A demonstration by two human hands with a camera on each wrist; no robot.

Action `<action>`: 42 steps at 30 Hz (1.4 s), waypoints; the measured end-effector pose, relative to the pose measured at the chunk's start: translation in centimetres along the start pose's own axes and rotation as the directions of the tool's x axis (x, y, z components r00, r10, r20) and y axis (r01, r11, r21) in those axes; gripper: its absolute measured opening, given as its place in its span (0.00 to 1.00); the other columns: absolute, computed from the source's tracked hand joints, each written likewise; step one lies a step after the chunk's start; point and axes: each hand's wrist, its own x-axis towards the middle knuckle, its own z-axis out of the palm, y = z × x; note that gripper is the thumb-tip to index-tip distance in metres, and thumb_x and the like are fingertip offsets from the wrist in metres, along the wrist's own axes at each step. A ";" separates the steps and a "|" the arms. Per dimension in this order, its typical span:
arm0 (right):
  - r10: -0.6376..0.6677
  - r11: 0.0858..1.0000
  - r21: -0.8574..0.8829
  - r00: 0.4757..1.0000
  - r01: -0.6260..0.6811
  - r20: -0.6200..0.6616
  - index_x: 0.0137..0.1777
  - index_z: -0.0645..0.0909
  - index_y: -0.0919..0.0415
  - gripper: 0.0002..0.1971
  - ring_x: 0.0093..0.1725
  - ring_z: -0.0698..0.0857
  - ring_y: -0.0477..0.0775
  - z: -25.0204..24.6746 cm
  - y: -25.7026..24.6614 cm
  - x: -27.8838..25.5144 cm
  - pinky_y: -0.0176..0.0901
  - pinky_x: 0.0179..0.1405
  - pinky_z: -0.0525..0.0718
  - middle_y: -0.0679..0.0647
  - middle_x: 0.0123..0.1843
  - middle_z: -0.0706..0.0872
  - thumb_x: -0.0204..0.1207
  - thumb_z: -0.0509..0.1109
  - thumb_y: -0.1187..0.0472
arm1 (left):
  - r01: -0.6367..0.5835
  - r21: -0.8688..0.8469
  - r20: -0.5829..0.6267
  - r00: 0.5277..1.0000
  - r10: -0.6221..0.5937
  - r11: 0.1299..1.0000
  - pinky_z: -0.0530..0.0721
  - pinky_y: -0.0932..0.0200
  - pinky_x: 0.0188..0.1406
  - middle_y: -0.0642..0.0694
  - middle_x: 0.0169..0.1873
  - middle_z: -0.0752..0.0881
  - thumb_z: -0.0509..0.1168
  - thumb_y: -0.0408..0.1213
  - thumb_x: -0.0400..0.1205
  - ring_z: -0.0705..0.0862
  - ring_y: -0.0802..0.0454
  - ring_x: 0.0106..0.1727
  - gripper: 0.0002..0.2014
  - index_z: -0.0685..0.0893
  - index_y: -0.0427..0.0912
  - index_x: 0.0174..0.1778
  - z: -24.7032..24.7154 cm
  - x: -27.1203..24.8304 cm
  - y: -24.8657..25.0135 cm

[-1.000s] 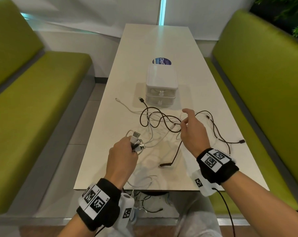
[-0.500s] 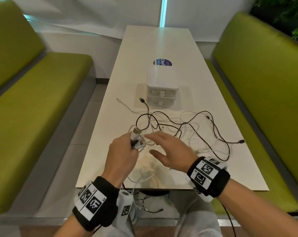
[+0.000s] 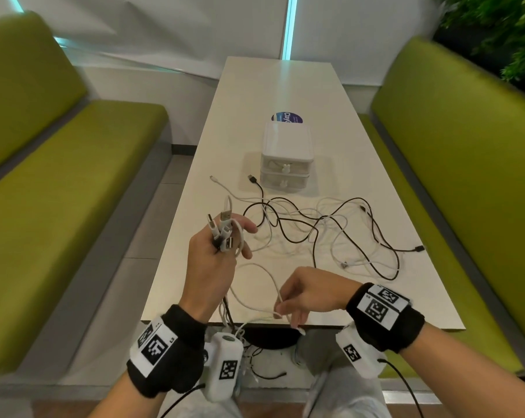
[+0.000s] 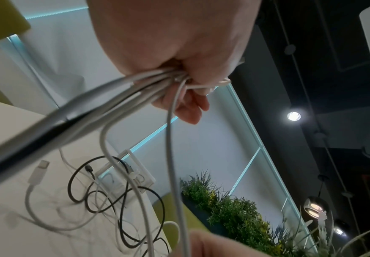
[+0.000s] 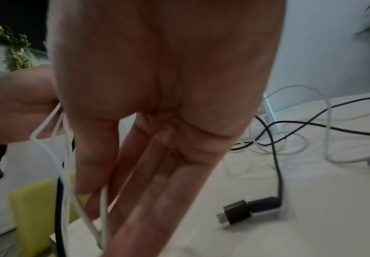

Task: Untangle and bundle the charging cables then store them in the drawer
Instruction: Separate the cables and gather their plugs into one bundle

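Currently left hand [image 3: 213, 267] grips the plug ends [image 3: 223, 233], frame centre-left. Right hand [image 3: 309, 297] pinches a white cable [image 3: 264, 276] just right of it, strand running between them.

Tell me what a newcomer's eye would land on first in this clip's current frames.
First, the person's left hand, raised over the near left part of the long white table, gripping a cluster of white and grey charging-cable plug ends. Next, the sprawl of tangled black and white cables across the table's middle, before the small white two-drawer plastic organiser. At the near edge, the right hand pinches a thin white cable.
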 end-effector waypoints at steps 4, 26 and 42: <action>0.093 0.970 -0.227 0.996 -0.089 0.007 0.45 0.90 0.62 0.12 0.30 0.85 0.42 0.6 1.3 -0.5 0.39 0.42 0.86 0.47 0.28 0.88 0.75 0.73 0.52 | -0.006 -0.118 0.034 0.999 0.010 0.993 0.79 0.59 0.24 0.47 0.45 0.89 0.58 0.37 0.85 0.86 0.45 0.35 0.11 0.83 0.37 0.43 -0.2 -0.2 0.5; -0.331 0.912 0.029 0.777 0.409 -0.535 0.38 0.88 0.64 0.10 0.31 0.88 0.51 1.1 -5.7 -1.9 0.43 0.39 0.85 0.55 0.29 0.90 0.79 0.68 0.66 | 0.278 -0.181 0.234 0.944 -0.233 0.943 0.88 0.57 0.46 0.39 0.52 0.91 0.62 0.37 0.82 0.90 0.42 0.54 0.17 0.83 0.35 0.64 0.2 0.0 -0.6; 0.036 0.982 -0.109 0.725 -0.152 -0.687 0.21 0.60 0.57 0.22 0.21 0.63 0.51 -0.9 -1.5 -1.3 0.45 0.25 0.61 0.50 0.18 0.62 0.74 0.62 0.55 | 0.320 -0.374 0.184 0.946 -0.268 0.870 0.89 0.58 0.33 0.44 0.51 0.91 0.51 0.44 0.87 0.92 0.43 0.40 0.18 0.83 0.41 0.61 -0.5 0.8 -0.9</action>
